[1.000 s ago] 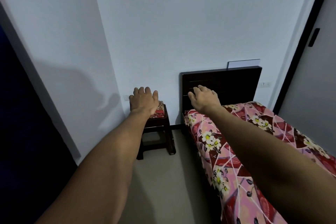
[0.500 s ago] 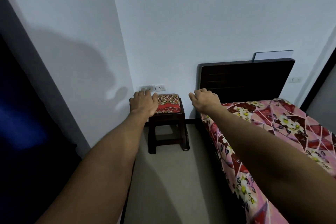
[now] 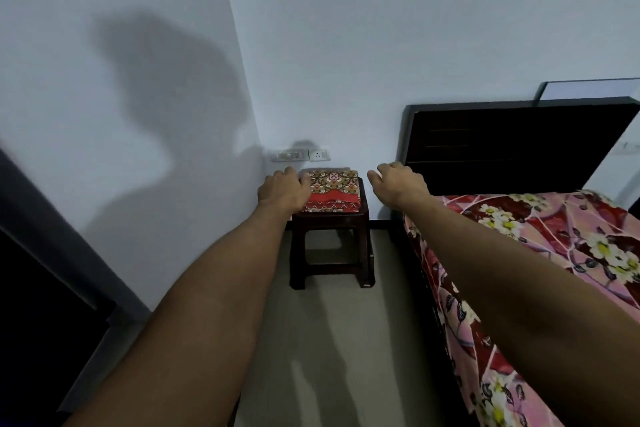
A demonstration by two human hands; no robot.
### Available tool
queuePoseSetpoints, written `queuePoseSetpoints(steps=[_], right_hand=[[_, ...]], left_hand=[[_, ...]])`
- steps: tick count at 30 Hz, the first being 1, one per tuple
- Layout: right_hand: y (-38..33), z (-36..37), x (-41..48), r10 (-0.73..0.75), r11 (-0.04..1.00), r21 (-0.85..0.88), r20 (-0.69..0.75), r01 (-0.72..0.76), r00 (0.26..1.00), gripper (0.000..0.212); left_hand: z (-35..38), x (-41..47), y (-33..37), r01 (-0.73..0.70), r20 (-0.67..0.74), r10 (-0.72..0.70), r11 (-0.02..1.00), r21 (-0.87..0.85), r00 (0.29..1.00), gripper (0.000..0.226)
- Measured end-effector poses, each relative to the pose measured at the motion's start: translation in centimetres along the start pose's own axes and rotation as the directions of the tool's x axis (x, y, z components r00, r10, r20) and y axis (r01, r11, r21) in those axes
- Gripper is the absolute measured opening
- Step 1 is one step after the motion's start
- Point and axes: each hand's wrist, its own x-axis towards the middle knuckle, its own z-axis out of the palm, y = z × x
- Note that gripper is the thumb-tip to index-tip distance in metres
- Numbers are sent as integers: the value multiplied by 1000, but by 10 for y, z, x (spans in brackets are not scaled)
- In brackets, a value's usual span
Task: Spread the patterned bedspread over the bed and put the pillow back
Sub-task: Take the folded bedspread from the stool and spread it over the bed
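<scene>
A folded red and brown patterned bedspread (image 3: pixel 333 190) lies on a small dark stool (image 3: pixel 330 246) by the wall. My left hand (image 3: pixel 282 189) reaches out to its left edge, fingers curled and touching the cloth; a firm grip is not visible. My right hand (image 3: pixel 398 184) hovers to the right of the stool, fingers loosely curled and holding nothing. The bed (image 3: pixel 540 253) at the right is covered with a pink floral sheet. No pillow is in view.
A dark headboard (image 3: pixel 512 146) stands against the white wall behind the bed. A switch and socket plate (image 3: pixel 301 154) sits on the wall just above the stool. Bare floor (image 3: pixel 339 357) runs between bed and wall. A dark doorway (image 3: pixel 38 305) is at the left.
The view has swung left and closer to the stool. Both hands have advanced toward the folded bedspread, and the left hand now touches its left edge.
</scene>
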Motion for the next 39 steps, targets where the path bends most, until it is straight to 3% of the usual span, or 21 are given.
queuePoseSetpoints(steps=[9,18,39], right_hand=[[27,30,129,-14,989,146,61,5,998,58],[24,74,221,-52,983,182,132,28,990,55],[-12,188,432,56,981,167,232,-96,971,56]], left_hand=[[23,114,18,111,81,-105,991,-71,991,64],[59,203,12,153,125,-141,984,-91,982,62],[151,457,-36,52,260,-39,998,-41,965,60]])
